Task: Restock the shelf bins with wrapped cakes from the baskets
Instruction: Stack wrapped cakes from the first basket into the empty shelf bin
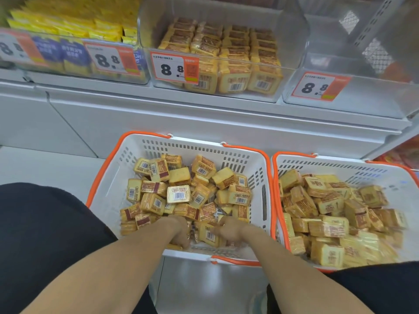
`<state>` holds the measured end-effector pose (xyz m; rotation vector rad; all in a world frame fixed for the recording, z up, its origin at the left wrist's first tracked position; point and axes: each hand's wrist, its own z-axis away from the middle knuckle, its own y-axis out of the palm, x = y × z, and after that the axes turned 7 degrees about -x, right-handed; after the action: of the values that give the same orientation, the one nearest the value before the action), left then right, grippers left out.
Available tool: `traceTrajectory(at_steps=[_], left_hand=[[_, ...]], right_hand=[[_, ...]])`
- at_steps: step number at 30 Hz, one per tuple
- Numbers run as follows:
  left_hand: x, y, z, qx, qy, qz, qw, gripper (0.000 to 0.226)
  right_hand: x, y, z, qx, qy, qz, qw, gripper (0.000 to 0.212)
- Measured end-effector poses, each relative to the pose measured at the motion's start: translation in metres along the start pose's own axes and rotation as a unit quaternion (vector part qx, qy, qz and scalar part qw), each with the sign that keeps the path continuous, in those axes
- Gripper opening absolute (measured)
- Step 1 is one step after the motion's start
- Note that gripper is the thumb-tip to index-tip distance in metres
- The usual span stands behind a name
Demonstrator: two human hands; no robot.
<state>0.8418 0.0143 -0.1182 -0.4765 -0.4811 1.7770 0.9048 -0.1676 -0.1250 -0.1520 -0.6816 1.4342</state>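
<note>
A shop aisle with a pale floor (45, 164) ran along a white shelf unit (158, 114), and the person crouched before it with dark-clad knees at either side. Nearest, both forearms reached down into the left basket (256, 177), white with orange handles. The left hand (179, 232) was buried among the wrapped cakes (179, 193), its fingers curled down around packets. The right hand (229, 230) lay just beside it, its fingers closed on a packet with a barcode; both were blurred, so the exact hold could not be told. Touching this basket on the right stood the right basket (340, 168), also heaped with the same yellow cakes. Beyond, on the shelf, a clear middle bin (292, 51) held neat rows of cakes behind a price tag (174, 68) reading 8.8. To its left a bin (74, 71) carried yellow and blue packets; to its right stood a clear right bin (362, 105) with its own tag.
</note>
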Motion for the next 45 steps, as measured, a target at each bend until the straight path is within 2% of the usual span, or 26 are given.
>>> traceTrajectory(at_steps=[3,5,7,8,11,13,15,16,18,20,22,24,26,28,30,33,35,40,43,45], left_hand=[[0.003,-0.02,0.009,0.029,-0.006,0.046,0.998,0.067],[0.003,-0.046,0.018,0.086,-0.024,0.147,0.985,0.053],[0.003,-0.08,0.029,0.141,-0.02,0.311,0.94,0.039],[0.004,-0.1,0.038,0.145,-0.004,0.37,0.918,0.039],[0.004,-0.158,0.07,0.13,0.074,0.441,0.885,0.055],[0.002,-0.19,0.092,0.069,0.104,0.458,0.88,0.068],[0.003,-0.215,0.108,-0.01,0.13,0.491,0.861,0.074],[0.003,-0.224,0.115,-0.025,0.151,0.504,0.85,0.077],[0.002,-0.238,0.128,-0.006,0.197,0.505,0.841,0.087],[0.003,-0.245,0.143,0.014,0.24,0.467,0.851,0.083],[0.007,-0.245,0.149,0.007,0.293,0.429,0.854,0.057],[0.012,-0.239,0.144,-0.026,0.333,0.398,0.855,0.03],[0.01,-0.23,0.134,-0.126,0.303,0.372,0.868,0.034],[0.003,-0.227,0.126,-0.232,0.24,0.361,0.871,0.047],[0.0,-0.23,0.122,-0.295,0.188,0.322,0.88,0.053],[0.005,-0.238,0.118,-0.316,0.148,0.2,0.915,0.058],[0.007,-0.24,0.118,-0.297,0.148,0.213,0.919,0.058],[0.009,-0.249,0.12,-0.317,0.131,0.292,0.893,0.06],[0.006,-0.251,0.119,-0.367,0.129,0.358,0.849,0.051],[0.003,-0.25,0.12,-0.358,0.149,0.426,0.817,0.045]], right_hand=[[0.005,-0.029,0.014,0.043,0.0,-0.012,0.999,0.049],[0.011,-0.059,0.023,0.056,0.005,-0.008,0.998,0.05],[0.023,-0.099,0.042,0.032,0.005,0.012,0.999,0.048],[0.031,-0.12,0.055,0.012,-0.002,0.016,1.0,0.047],[0.05,-0.182,0.093,-0.069,-0.043,0.001,0.997,0.044],[0.059,-0.215,0.118,-0.121,-0.084,-0.028,0.989,0.043],[0.066,-0.237,0.141,-0.139,-0.128,-0.073,0.979,0.042],[0.068,-0.243,0.152,-0.14,-0.152,-0.097,0.974,0.04],[0.069,-0.246,0.168,-0.138,-0.201,-0.153,0.958,0.037],[0.066,-0.242,0.177,-0.132,-0.234,-0.239,0.933,0.036],[0.062,-0.235,0.181,-0.13,-0.254,-0.308,0.908,0.037],[0.056,-0.232,0.184,-0.147,-0.277,-0.277,0.908,0.035],[0.05,-0.232,0.187,-0.145,-0.3,-0.237,0.913,0.031],[0.046,-0.235,0.186,-0.134,-0.294,-0.24,0.916,0.04],[0.044,-0.235,0.181,-0.134,-0.283,-0.257,0.914,0.047],[0.044,-0.234,0.171,-0.163,-0.269,-0.287,0.905,0.054],[0.044,-0.235,0.165,-0.186,-0.265,-0.303,0.896,0.053],[0.05,-0.232,0.161,-0.243,-0.289,-0.33,0.865,0.046],[0.055,-0.229,0.159,-0.268,-0.29,-0.358,0.846,0.045],[0.058,-0.226,0.156,-0.265,-0.283,-0.383,0.839,0.043]])
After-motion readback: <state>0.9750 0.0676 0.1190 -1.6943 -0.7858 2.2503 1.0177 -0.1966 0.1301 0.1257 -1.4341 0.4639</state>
